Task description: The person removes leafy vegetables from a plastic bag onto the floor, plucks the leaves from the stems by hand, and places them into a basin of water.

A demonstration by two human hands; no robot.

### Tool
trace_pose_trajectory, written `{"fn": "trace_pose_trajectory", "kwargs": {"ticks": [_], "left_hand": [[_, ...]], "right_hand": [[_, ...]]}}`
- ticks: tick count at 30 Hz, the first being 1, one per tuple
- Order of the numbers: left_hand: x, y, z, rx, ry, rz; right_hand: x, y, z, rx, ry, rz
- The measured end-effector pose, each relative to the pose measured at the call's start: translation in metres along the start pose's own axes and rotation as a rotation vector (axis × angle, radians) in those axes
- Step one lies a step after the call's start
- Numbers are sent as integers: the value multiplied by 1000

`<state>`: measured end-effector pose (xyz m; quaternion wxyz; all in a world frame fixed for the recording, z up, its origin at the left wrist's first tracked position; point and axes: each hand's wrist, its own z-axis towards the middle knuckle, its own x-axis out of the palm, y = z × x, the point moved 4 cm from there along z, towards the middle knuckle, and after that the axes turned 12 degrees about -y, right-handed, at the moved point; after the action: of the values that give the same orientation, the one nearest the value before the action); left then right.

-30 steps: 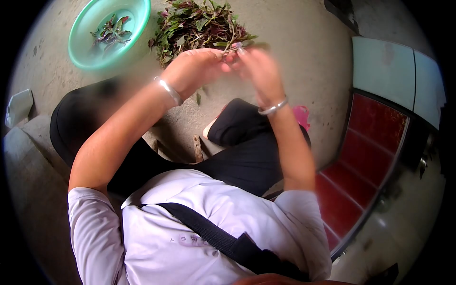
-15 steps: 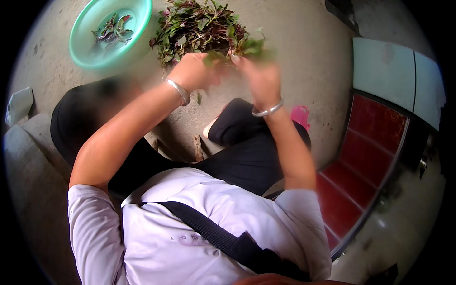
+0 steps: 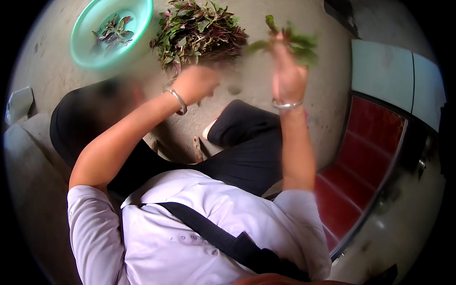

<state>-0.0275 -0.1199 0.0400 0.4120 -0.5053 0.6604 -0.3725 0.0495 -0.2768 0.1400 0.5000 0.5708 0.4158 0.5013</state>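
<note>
My right hand (image 3: 289,73) is raised to the right of the heap, pinching a leafy green sprig (image 3: 303,46) whose leaves are smeared by motion. Just below the heap, my left hand (image 3: 196,85) is closed with its fingers curled; what it holds, if anything, is hard to make out. A dark blurred bit of leaf (image 3: 234,89) shows between the two hands. The heap of green and purple-red leafy greens (image 3: 199,35) lies on the floor beyond my left hand. To its left stands a mint-green basin (image 3: 80,54) with a few leafy tips (image 3: 114,32) inside.
My bent legs in black trousers (image 3: 242,128) frame the concrete floor (image 3: 327,71). On the right is a low unit with red tiles (image 3: 375,128) and pale panels (image 3: 382,69). A pale plastic object (image 3: 20,105) sits at the far left.
My hands have moved apart. The right one has swung right and up, carrying the sprig away from the heap; the left one has dropped slightly. The basin stays put.
</note>
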Motion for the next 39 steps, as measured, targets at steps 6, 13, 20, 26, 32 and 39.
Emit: {"fn": "trace_pose_trajectory", "kwargs": {"ticks": [6, 13, 20, 26, 32, 39], "left_hand": [[9, -7, -25, 190, 164, 801], [-46, -49, 17, 444, -351, 69], [-55, -79, 4, 173, -134, -462], [-47, -80, 2, 250, -20, -456], [-53, -82, 1, 296, -102, -283], [-53, -92, -6, 294, 20, -420]], "right_hand": [[11, 3, -11, -64, 195, -131], [15, 10, -21, -276, 354, -567], [29, 11, -26, -413, 431, -667], [34, 3, -30, -482, 530, -688], [34, 2, -32, -483, 531, -688], [33, -5, -33, -469, 586, -729]]}}
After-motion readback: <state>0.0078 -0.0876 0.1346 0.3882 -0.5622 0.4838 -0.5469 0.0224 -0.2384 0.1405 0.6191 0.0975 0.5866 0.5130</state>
